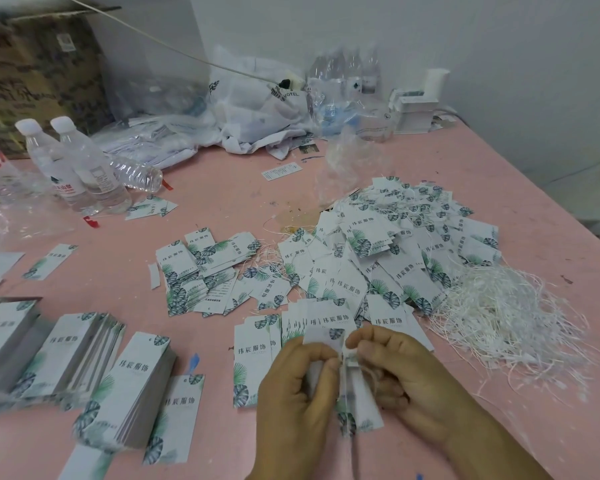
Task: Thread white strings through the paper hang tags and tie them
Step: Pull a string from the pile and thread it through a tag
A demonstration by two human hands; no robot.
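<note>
- Both hands low centre, close together over the pink tabletop (222,202).
- Left hand (295,396): fingers curled, grip pinching the held hang tag (364,407) at its left edge near the top.
- Right hand (409,379): thumb + forefinger pressed together, grip pinching a white string (344,367) right at the tag's top end. Can't tell if the string is through the hole yet; that spot is blurred and partly covered by fingers.
- Held tag runs lengthwise away from the fingers toward the viewer, leaf print at its lower end, lifted off the tabletop btw the two hands.
- Just beyond the hands: a small fanned row of tags (257,348), print up, lying flat.
- Right of the hands: loose bundle of white strings (506,320), tangled, spread on the tabletop.
- Behind that, big heap of tags w/ strings (395,244), piled every which way.
- Centre: smaller scatter of tags (201,271), some overlapping.
- Left front: neat stacks of tags (132,386), standing in leaning blocks, w/ one more single tag lying beside them.
- Far left: two upright water bottles (80,164) w/ white caps, a third bottle on its side (136,173) next to them.
- Back: cardboard box (42,74) in the left corner, crumpled plastic bags (257,109) along the wall, small white box stack (416,112) at back right.
</note>
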